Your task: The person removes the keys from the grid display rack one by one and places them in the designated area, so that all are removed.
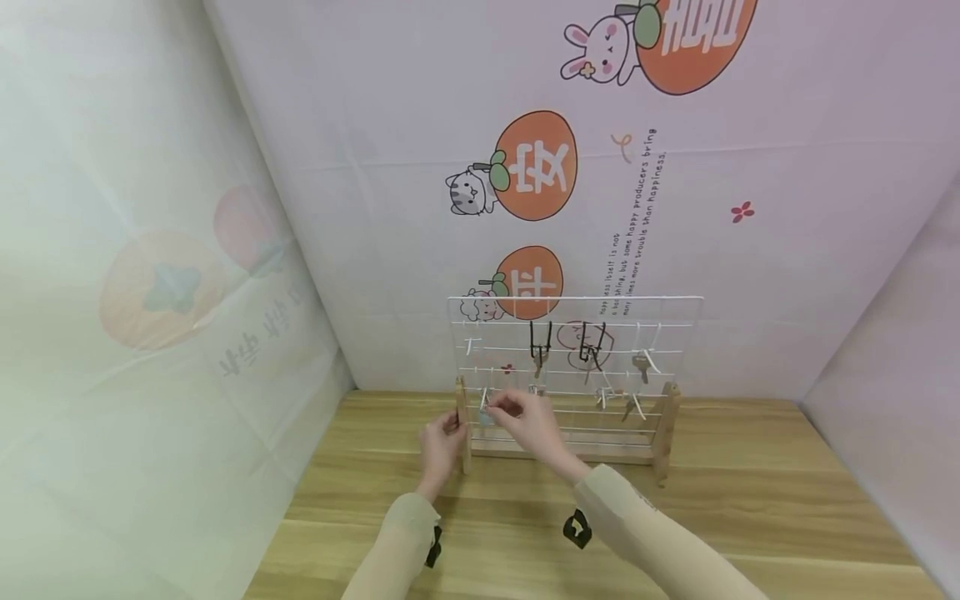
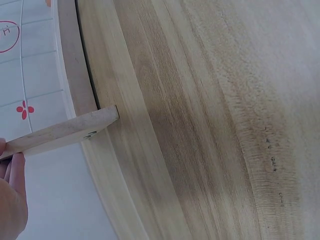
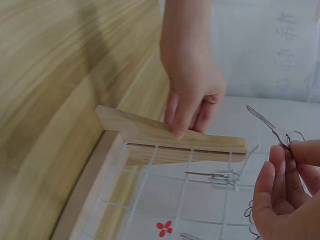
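Observation:
A white wire grid rack [image 1: 577, 297] stands upright on the wooden table, held between two wooden posts. My left hand [image 1: 440, 446] grips the left wooden post [image 3: 180, 137], with the thumb on one face and the fingers round the other. At the left of the grid, my right hand [image 1: 528, 421] pinches a key [image 3: 262, 119] by its head, where a small metal ring [image 3: 296, 135] sticks out. The key's blade points up and away from the fingertips in the right wrist view. Close to that hand, another key [image 3: 200, 174] hangs on a white hook of the grid.
More keys hang further right on the grid, one key [image 1: 641, 362] on a white hook and others on black hooks [image 1: 540, 333]. A wooden base bar [image 1: 562, 450] joins the posts. Printed cloth [image 1: 375, 250] lines the back and sides of the wooden table [image 1: 750, 500].

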`<state>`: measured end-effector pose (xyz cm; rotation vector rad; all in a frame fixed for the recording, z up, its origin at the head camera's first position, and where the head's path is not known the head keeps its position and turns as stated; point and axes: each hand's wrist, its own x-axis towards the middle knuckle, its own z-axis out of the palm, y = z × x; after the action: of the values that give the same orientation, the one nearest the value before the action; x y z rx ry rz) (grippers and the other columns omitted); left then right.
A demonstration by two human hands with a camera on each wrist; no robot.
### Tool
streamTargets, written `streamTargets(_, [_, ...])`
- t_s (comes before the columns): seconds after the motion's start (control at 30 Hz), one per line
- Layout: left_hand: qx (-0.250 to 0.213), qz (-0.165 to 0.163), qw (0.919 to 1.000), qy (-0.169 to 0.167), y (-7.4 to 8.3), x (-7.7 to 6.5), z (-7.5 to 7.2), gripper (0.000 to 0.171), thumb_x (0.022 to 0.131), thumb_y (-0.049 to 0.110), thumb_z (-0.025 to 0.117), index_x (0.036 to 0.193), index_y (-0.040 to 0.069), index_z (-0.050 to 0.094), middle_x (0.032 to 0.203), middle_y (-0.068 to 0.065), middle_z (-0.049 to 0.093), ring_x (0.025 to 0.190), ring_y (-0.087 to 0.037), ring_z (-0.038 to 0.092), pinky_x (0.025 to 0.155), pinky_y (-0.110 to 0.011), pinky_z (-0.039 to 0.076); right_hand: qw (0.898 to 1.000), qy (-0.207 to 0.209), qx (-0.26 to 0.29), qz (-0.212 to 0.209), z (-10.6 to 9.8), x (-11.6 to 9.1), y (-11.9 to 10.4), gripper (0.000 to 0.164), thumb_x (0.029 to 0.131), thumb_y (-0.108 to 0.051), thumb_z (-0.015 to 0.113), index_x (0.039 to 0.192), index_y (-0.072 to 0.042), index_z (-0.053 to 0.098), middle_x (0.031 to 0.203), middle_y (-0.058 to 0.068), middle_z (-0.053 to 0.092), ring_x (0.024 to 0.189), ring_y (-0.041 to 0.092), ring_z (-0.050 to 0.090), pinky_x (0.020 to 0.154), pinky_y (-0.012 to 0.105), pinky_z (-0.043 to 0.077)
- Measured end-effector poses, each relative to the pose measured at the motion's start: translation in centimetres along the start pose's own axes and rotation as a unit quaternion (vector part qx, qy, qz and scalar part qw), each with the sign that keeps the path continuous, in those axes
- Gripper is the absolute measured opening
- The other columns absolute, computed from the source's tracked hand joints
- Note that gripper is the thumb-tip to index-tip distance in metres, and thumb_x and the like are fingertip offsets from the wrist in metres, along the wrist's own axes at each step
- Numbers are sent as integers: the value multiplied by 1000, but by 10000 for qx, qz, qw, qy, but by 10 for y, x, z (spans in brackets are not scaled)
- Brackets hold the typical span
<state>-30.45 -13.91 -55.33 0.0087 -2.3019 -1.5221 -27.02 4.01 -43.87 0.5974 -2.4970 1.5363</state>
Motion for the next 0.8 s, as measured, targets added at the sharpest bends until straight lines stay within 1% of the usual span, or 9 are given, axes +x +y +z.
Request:
streamTargets(0.17, [-48,-104,9999,-19,2,0,0,24,85,-6,70,109,-8,69,107,-27,73,97,-37,74,82,-32,66,9998,-87,-75,165,6,-13,17,5,90,-11,70,93,-9,73,85,8,76,70,7,65,60,15,56])
streamTargets(0.3, [-77,-80,9999,-13,3,1,-1,25,84,-6,71,109,-9,68,107,-28,72,97,-37,74,82,-32,66,9991,-201,-140,337,10,-24,30,4,90,-12,71,93,-11,73,84,4,75,70,7,63,61,14,55])
streamTargets(0.47, [-92,-71,9999,-22,2,1,-1,26,84,-6,71,110,-10,68,107,-28,72,98,-38,73,82,-32,66,9986,-414,-142,300,14,-36,44,4,89,-12,72,90,-9,74,83,3,75,70,10,64,59,13,52])
streamTargets(0.57, [-77,-15,10000,-26,1,2,-1,26,84,-6,71,110,-11,67,107,-29,71,97,-39,73,81,-31,66,9974,-625,31,369,16,-44,52,4,89,-11,71,90,-7,74,82,7,74,68,9,62,57,13,51])
streamTargets(0.63, [-77,50,10000,-25,0,2,-1,26,84,-7,71,109,-11,67,106,-30,71,96,-39,73,80,-30,66,9960,-765,82,448,17,-49,58,6,90,-11,71,90,-6,73,81,8,74,66,7,60,56,13,51])
streamTargets(0.7, [-57,136,9999,-13,0,2,0,26,83,-8,71,109,-12,67,105,-31,71,95,-39,74,79,-30,66,9949,-871,56,510,19,-54,63,7,90,-11,71,90,-5,73,80,10,73,65,5,58,55,13,50])
streamTargets(0.8, [-32,183,9998,-4,-1,2,0,27,83,-8,71,109,-11,67,106,-30,71,95,-39,74,79,-29,66,9938,-957,-43,570,21,-61,73,7,89,-11,71,89,-4,73,79,10,73,64,7,60,53,13,50])
